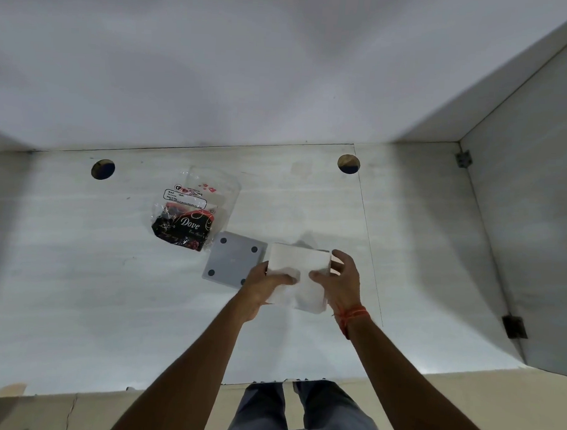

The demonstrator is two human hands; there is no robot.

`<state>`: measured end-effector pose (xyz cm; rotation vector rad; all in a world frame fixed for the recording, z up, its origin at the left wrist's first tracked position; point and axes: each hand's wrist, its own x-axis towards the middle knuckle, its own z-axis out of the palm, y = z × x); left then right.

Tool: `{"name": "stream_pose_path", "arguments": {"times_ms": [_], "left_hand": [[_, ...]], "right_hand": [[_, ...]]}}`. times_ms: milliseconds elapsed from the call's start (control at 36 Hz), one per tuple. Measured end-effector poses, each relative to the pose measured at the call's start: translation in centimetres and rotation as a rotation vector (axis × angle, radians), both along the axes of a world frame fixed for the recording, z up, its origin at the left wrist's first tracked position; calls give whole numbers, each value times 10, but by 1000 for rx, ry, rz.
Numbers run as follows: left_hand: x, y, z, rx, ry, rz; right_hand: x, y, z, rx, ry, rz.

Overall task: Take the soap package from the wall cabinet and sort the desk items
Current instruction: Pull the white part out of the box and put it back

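your two hands meet over the middle of the pale desk (78, 271), both clamped on a white box (300, 277). your left hand (266, 287) grips its near-left edge, thumb laid across the top face. your right hand (341, 279) holds the right side, thumb on top, fingers wrapped behind the far corner. a red-orange thread band (352, 317) circles your right wrist. no writing is visible on the box.

just left of the box, touching or nearly touching it, a grey square pad (231, 261) lies flat on the desk with four dark round dots at its corners; your left hand covers its near-right corner.

the soap package (191, 214) lies on the desk beyond and left of the pad, its lower edge just beside the pad's far-left corner. it is a clear plastic bag with a black and red pack inside; white script on the pack reads "dove". the bag carries a printed label box with a circled "cp" mark and small red hearts; the finer print is too small to read.

two round cable holes (103, 169) sit near the back edge of the desk, one far left, one right of centre.

your grey trousers (299, 414) show below the desk's front edge.
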<state>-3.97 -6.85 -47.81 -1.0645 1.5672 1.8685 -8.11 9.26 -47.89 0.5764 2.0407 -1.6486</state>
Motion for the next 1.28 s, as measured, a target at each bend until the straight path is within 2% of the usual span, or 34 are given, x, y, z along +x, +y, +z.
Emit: {"name": "stream_pose_path", "arguments": {"times_ms": [83,222,361,556,833,972,1083,1194,1278], "left_hand": [[-3,6,-1,-160,32,35],[-3,19,5,-628,139,-236],[-2,20,2,-828,147,-367],[-13,16,3,-916,81,-519],[-21,14,-4,-992,-42,-701],[-16,14,-12,-955,25,-670],[-4,14,-13,-912,123,-537],[14,12,-12,-889,237,-472],[25,13,-16,-889,319,-522]], "right_hand": [[3,-5,2,135,61,36],[-6,-12,-3,321,94,113],[-11,-15,-3,487,151,318],[-13,-15,-7,657,261,456],[-26,-10,-21,671,264,525],[-27,-6,-26,641,263,544],[-16,2,-25,633,314,555],[3,17,-17,769,535,606],[17,23,-19,931,622,721]]}}
